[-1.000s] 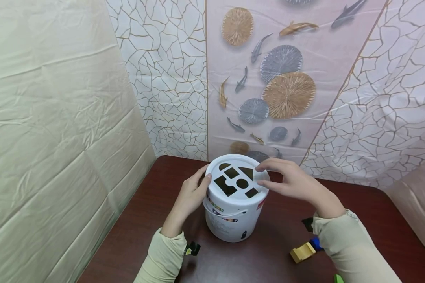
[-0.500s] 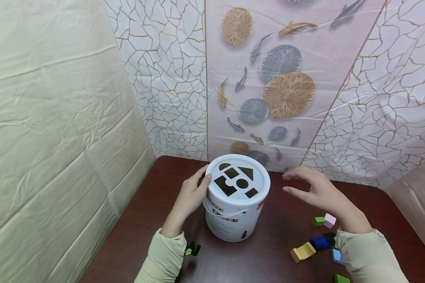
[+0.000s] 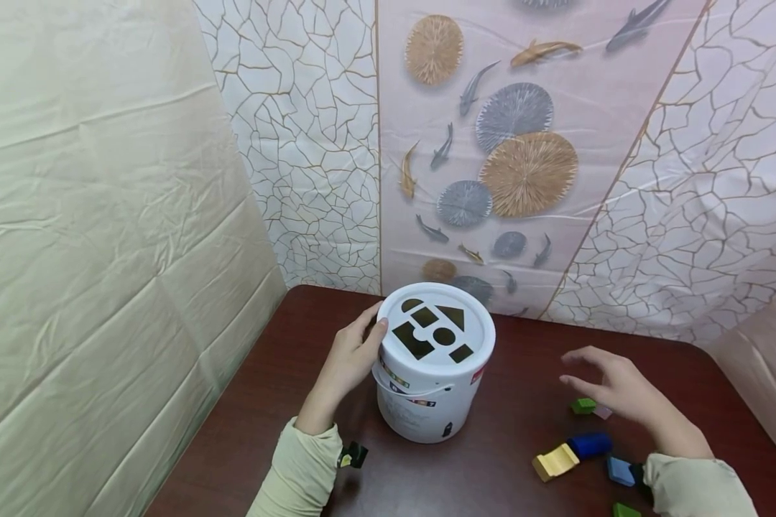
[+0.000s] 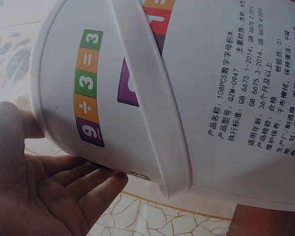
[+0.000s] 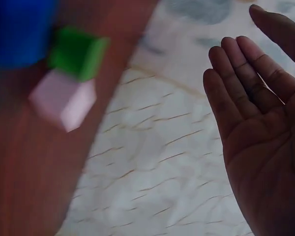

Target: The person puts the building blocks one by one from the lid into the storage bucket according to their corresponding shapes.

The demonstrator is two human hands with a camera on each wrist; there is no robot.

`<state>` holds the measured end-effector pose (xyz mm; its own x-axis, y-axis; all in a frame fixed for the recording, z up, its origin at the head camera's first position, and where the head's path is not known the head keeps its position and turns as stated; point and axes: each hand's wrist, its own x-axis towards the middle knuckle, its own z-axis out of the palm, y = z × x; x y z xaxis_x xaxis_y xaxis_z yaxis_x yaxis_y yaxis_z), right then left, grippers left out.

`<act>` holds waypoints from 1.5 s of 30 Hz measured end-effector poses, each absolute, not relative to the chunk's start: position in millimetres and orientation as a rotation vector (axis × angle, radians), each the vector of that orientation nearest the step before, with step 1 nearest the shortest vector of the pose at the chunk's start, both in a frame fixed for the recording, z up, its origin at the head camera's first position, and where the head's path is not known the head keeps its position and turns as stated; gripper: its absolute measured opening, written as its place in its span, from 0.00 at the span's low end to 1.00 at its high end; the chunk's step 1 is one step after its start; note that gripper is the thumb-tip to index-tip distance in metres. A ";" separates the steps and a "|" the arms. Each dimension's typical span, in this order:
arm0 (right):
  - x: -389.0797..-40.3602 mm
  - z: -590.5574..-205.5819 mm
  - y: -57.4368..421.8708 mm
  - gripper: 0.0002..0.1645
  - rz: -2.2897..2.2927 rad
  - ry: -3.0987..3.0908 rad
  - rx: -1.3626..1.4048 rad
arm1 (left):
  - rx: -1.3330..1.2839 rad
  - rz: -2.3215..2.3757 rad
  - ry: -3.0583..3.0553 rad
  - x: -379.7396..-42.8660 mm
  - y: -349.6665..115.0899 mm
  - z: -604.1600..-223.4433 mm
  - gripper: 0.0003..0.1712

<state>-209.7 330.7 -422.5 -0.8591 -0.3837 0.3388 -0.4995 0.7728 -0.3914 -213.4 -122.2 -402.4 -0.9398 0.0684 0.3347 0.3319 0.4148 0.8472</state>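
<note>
A white bucket [image 3: 417, 416] stands upright on the table, capped by a white lid [image 3: 475, 332] with several shaped holes. At its left side, my left hand [image 3: 345, 359] rests against the rim and wall, the thumb near the lid's edge. In the left wrist view its fingers [image 4: 96, 196] lie nearly straight along the bucket. My right hand [image 3: 630, 391] is in the air right of the bucket, fingers apart and holding nothing. Below it lie a green block [image 3: 583, 406] and a partly covered pink block [image 3: 602, 411], seen blurred in the right wrist view.
A yellow block [image 3: 555, 462] with a curved hollow lies against a dark blue block [image 3: 589, 445]. A light blue block [image 3: 620, 471] is near the right wrist. Another green block [image 3: 626, 510] shows at the bottom edge. Patterned cloth [image 3: 317, 215] hangs behind the dark red table [image 3: 265, 402].
My right hand has moved away from above the lid, rightwards and down towards the loose blocks, uncovering several of them. The left hand and bucket have stayed put.
</note>
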 end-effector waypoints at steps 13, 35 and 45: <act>-210.5 -476.6 362.6 0.17 0.640 -2.914 0.615 | -0.354 -1.543 -2.413 -213.0 -121.6 -402.3 0.28; -218.9 -483.0 369.2 0.13 0.410 -2.810 0.860 | -0.359 -1.555 -2.405 -213.3 -121.7 -402.8 0.27; -221.4 -476.1 361.8 0.12 0.425 -2.780 0.883 | -0.364 -1.543 -2.410 -212.3 -121.5 -401.7 0.27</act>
